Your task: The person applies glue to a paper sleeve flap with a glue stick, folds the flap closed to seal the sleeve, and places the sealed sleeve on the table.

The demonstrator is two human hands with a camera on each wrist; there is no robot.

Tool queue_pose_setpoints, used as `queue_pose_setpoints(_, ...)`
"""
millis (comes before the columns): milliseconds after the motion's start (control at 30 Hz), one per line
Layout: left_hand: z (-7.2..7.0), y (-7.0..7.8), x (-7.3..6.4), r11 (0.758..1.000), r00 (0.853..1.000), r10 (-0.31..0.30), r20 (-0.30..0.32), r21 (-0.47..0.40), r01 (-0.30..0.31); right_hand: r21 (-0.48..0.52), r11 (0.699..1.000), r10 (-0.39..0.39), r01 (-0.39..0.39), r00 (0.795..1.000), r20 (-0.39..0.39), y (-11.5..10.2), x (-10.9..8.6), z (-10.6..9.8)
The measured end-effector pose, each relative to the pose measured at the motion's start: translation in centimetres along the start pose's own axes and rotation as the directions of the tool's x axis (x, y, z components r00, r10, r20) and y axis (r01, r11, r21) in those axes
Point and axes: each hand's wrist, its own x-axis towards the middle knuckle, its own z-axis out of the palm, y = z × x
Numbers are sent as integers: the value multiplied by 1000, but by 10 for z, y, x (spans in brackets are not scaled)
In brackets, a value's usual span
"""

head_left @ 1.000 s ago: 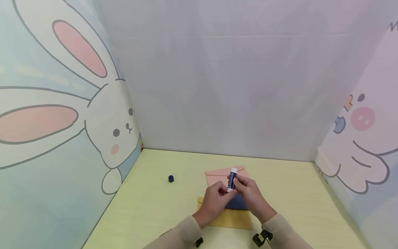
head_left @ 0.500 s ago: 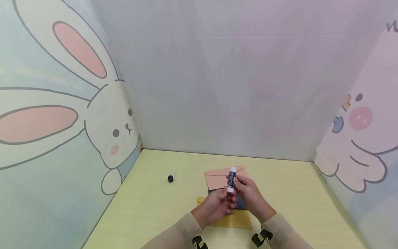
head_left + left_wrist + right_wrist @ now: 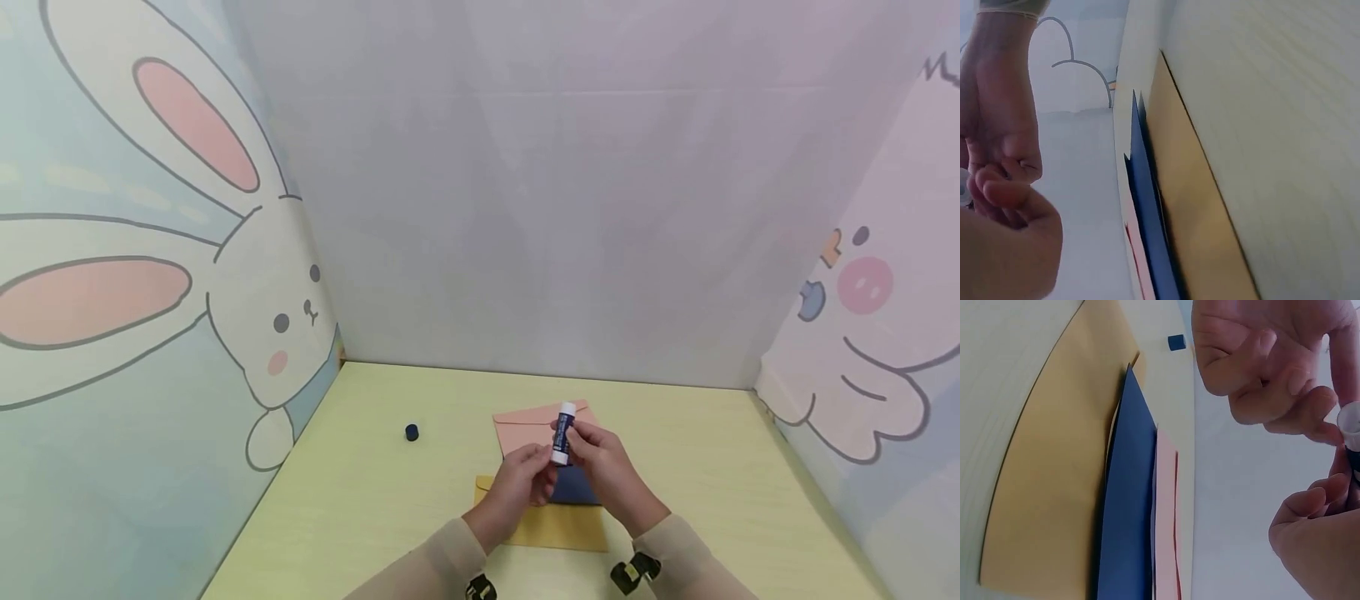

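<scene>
A glue stick [image 3: 563,432] with a dark blue label and white ends is held tilted above the envelopes. My right hand [image 3: 609,473] grips its barrel between thumb and fingers. At its lower white end, the thumb and forefinger of my left hand [image 3: 516,485] pinch the base, while the other fingers curl loosely. The right wrist view shows that round white base [image 3: 1350,419] close up. Beneath the hands lie a pink envelope [image 3: 517,432], a dark blue envelope [image 3: 577,487] and a yellow envelope [image 3: 562,531], overlapping one another. The hands hide parts of them.
A small dark blue cap [image 3: 412,432] stands on the pale yellow table [image 3: 337,483], left of the envelopes. Grey cloth [image 3: 540,208] rises behind the table's far edge. Printed side panels with a rabbit [image 3: 262,333] and another cartoon animal [image 3: 870,350] flank it.
My left hand turned palm-up at the glue stick's base, then turned back with thumb and forefinger on it. The right hand kept its grip on the barrel. The cap and envelopes stayed put.
</scene>
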Motion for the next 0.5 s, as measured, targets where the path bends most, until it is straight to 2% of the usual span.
queue_pose_setpoints(67,2,0,-1,986,992,91,-81,148,-78,-6,1000,2,-2,1000,-12,0,0,0)
queue_pose_setpoints(100,3,1,-1,965,984,144,-109,235,-115,-10,1000,6,-6,1000,-17,0,0,0)
queue_pose_setpoints(133,4,0,-2,936,972,199,-124,319,-150,-11,1000,9,-9,1000,-23,1,0,1)
queue_pose_setpoints(200,5,-1,-2,856,945,295,-144,479,-194,-11,1000,13,-14,1000,-29,1,0,2)
queue_pose_setpoints(267,6,-2,-2,773,918,363,-159,602,-201,-14,1000,16,-16,999,-34,2,0,3)
queue_pose_setpoints(333,6,-3,-2,714,897,408,-169,672,-198,-14,1000,15,-15,999,-35,3,0,4)
queue_pose_setpoints(367,6,-4,-2,695,890,421,-173,692,-195,-16,1000,14,-14,999,-34,3,1,4)
queue_pose_setpoints(433,6,-4,-2,675,880,445,-165,708,-208,-19,1000,13,-14,999,-38,4,1,5)
queue_pose_setpoints(500,5,-5,-2,673,876,460,-143,699,-240,-20,1000,13,-14,999,-43,5,1,5)
